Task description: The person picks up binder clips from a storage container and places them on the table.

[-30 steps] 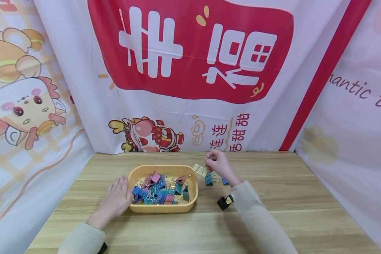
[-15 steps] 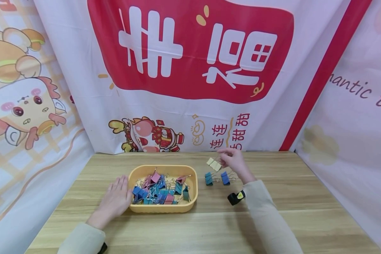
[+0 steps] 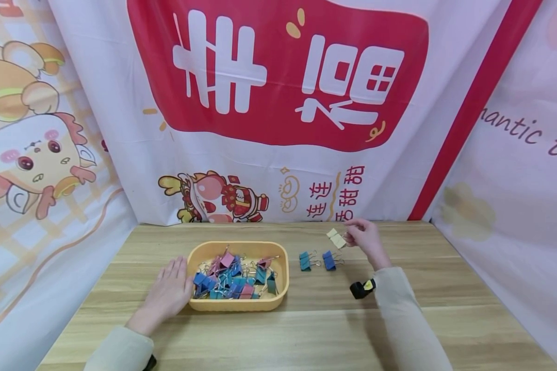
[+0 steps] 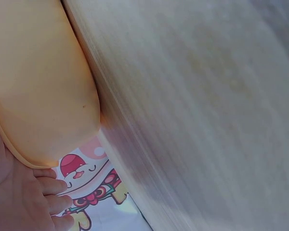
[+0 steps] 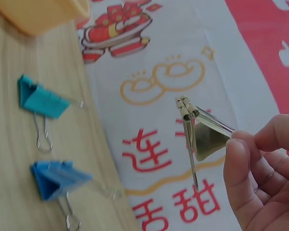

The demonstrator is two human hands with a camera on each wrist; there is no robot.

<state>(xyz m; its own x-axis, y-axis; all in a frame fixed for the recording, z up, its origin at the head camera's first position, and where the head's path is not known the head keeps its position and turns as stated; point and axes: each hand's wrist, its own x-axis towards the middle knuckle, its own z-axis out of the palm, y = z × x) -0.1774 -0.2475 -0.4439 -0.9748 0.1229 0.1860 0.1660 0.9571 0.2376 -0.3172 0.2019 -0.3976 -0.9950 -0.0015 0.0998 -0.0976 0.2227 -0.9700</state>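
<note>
Cream binder clip [image 3: 336, 238] is pinched by one wire handle between thumb and forefinger of the right hand [image 3: 364, 241], up off the table [image 3: 301, 335]. Left of that hand and nearer the person lie a blue clip [image 3: 329, 261], then a teal clip [image 3: 305, 262]. Farther left, the left hand [image 3: 168, 289], fingers straight, rests against a yellow tub [image 3: 234, 305] of mixed clips [image 3: 236, 281].

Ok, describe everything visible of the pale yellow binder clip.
The pale yellow binder clip has a wedge-shaped body and two silvery wire handles, metallic-looking. Its mouth looks closed. The right hand pinches one handle; the other sticks out free. It is tilted, held above the table right of the basket, touching only that hand.
</note>
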